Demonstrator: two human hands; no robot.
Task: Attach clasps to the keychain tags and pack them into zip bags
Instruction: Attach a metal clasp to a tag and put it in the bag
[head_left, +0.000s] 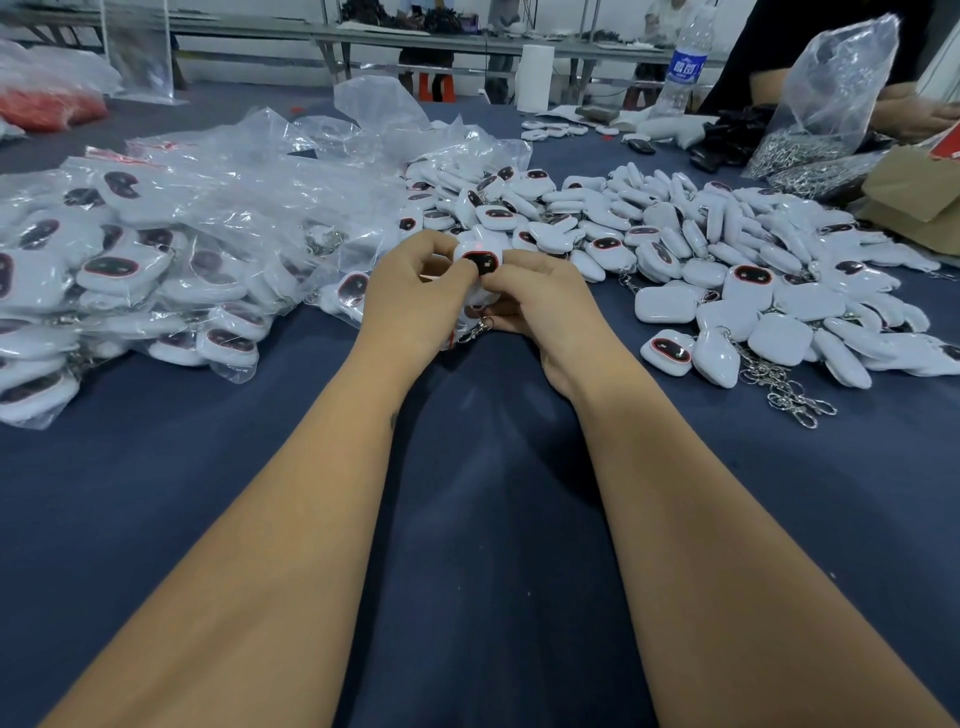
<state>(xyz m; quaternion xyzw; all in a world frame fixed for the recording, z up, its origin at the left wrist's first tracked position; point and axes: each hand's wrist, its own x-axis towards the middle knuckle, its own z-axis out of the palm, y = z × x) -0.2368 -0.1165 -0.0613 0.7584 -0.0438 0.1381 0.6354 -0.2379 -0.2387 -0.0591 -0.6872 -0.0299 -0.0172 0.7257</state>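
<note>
Head view: both hands meet over the middle of the desk (467, 519), well in from its near edge, and share one keychain tag (479, 262). The left hand (410, 293) curls its fingers round the tag's left side, and the right hand (540, 306) pinches it from the right, thumb on the dark, red-rimmed face. So each grip is closed on the same tag; neither is apart or idle.

The tag stands roughly upright between the two grips, face toward the camera. Its long axis runs from the far side of the desk toward the near edge, and the metal clasp (480, 327) hangs off the near, lower end, just below the fingers. That is the relation the next move turns on: the clasp lies on the near side of both grips, slightly closer to the right hand, so that hand looks better placed to work it. Whether the ring is fully seated in the tag's loop cannot be told; the fingers hide the joint.

A thin clear film may lie under the left hand, but it is too faint to be sure.

Bagged tags (130, 270) are heaped toward the left edge, loose tags (727, 260) toward the right edge.
</note>
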